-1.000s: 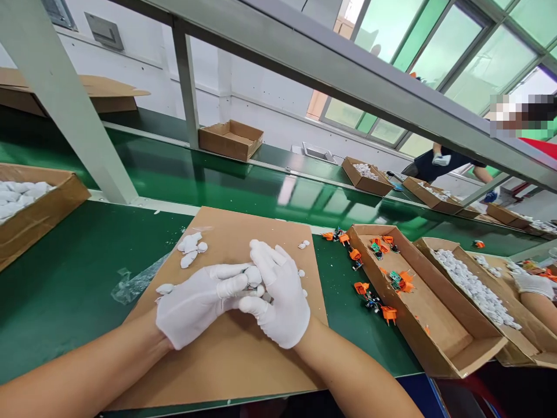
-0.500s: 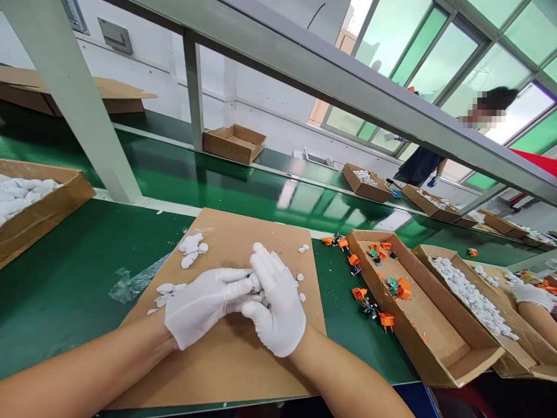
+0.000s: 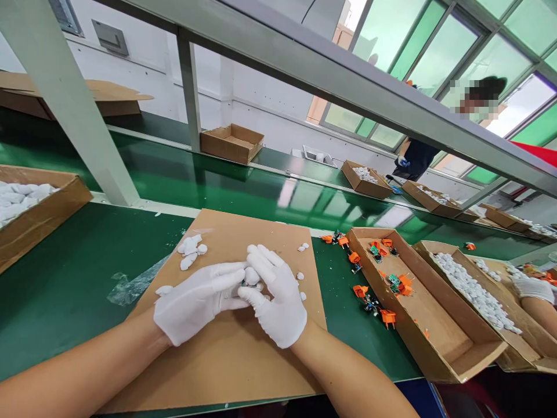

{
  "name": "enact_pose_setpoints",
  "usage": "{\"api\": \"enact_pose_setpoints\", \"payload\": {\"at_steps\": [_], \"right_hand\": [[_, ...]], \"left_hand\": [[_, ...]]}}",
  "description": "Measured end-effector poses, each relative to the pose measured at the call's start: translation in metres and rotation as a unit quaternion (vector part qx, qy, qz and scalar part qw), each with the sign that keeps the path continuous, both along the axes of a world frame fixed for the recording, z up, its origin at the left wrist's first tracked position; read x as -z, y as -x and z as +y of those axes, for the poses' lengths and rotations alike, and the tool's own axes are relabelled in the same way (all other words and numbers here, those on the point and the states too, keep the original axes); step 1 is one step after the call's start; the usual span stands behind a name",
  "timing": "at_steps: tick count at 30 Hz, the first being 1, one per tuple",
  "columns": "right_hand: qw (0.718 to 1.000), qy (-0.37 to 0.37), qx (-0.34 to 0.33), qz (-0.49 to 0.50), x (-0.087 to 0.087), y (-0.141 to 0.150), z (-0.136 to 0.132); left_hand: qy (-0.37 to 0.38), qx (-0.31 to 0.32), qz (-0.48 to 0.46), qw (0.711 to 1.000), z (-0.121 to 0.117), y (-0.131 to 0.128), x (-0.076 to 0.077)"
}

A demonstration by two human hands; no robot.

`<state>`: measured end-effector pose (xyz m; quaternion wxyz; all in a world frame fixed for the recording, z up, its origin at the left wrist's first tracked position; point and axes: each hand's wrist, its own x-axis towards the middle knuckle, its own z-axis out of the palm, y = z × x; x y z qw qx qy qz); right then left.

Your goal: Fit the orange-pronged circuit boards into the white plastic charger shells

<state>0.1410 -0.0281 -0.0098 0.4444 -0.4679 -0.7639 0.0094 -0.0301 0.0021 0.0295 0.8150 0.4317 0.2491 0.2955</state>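
Over a flat brown cardboard sheet (image 3: pixel 221 366), my left hand (image 3: pixel 198 299) and my right hand (image 3: pixel 281 302), both in white gloves, are cupped towards each other. Between them they hold a white putty lump (image 3: pixel 251 276) with a small dark-green bit showing at its side. The fingers cover most of it. Loose white putty pieces (image 3: pixel 190 249) lie on the sheet just beyond my left hand, and one piece (image 3: pixel 164 290) rests near that wrist. Small white bits (image 3: pixel 300 276) lie to the right of my right hand.
An open cardboard tray (image 3: pixel 439 313) on the right holds orange plugs with circuit boards; more orange plugs (image 3: pixel 388 317) lie beside it. Farther right are a tray of white pieces (image 3: pixel 474 293) and a co-worker's gloved hand (image 3: pixel 533 288). A box of white lumps (image 3: pixel 47 226) stands left.
My hands have opened slightly around the lump, so more of its white surface shows. The left hand has shifted a little left. In the background, the standing person has moved an arm.
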Motion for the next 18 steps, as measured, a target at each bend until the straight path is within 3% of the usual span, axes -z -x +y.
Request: {"api": "enact_pose_setpoints", "payload": {"at_steps": [3, 7, 10, 13, 18], "right_hand": [[0.998, 0.0, 0.054, 0.015, 0.002, 0.006, -0.003], [0.991, -0.068, 0.084, -0.072, 0.001, 0.011, -0.004], [0.99, -0.078, 0.083, -0.086, -0.002, 0.008, -0.002], [0.997, -0.047, 0.065, -0.003, -0.003, 0.003, 0.0], [0.997, -0.076, 0.022, 0.024, -0.007, 0.0, 0.001]], "left_hand": [[-0.013, -0.009, 0.022, 1.0, -0.001, -0.002, -0.002], [0.001, -0.044, 0.029, 0.999, -0.002, -0.007, -0.007], [-0.004, -0.028, 0.029, 0.999, -0.001, -0.006, -0.006], [0.006, -0.013, 0.015, 1.0, 0.001, -0.002, -0.001], [-0.054, -0.005, 0.052, 0.997, 0.002, 0.0, -0.006]]}}
